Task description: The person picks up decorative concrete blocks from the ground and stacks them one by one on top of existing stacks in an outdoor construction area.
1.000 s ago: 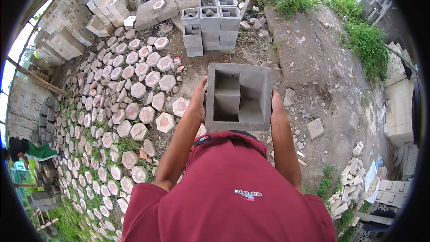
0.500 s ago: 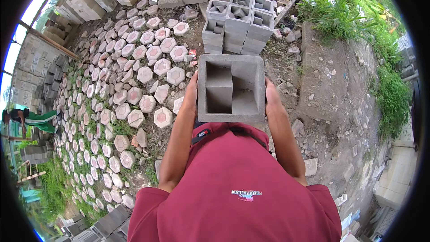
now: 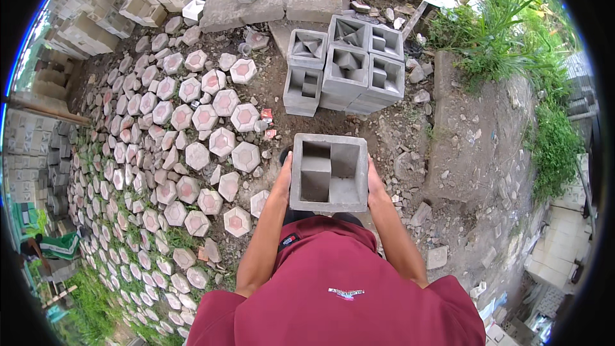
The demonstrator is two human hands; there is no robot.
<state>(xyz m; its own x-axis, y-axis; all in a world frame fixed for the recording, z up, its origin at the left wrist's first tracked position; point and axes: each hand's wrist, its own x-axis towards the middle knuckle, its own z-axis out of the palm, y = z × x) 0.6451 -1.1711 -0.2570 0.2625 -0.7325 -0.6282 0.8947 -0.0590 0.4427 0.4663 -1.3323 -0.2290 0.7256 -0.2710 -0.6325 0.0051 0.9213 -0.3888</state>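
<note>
Between my two hands I carry a square grey concrete block, its hollow, patterned side facing up. My left hand presses against its left side, and my right hand grips the right side. The fingertips reach around and under the block, partly out of sight. Just beyond it stands a group of stacked concrete blocks, several columns with similar angled hollows on top. The held block is apart from that stack, with a strip of bare dirt between them.
Hexagonal pavers with reddish centres cover the ground to the left. A low concrete slab lies behind the stack. Rubble and a raised earthen ledge are on the right. Another person is at the far left.
The block and both my hands have moved lower, toward my body in the view. More ground shows between the held block and the stack. Both hands keep their hold.
</note>
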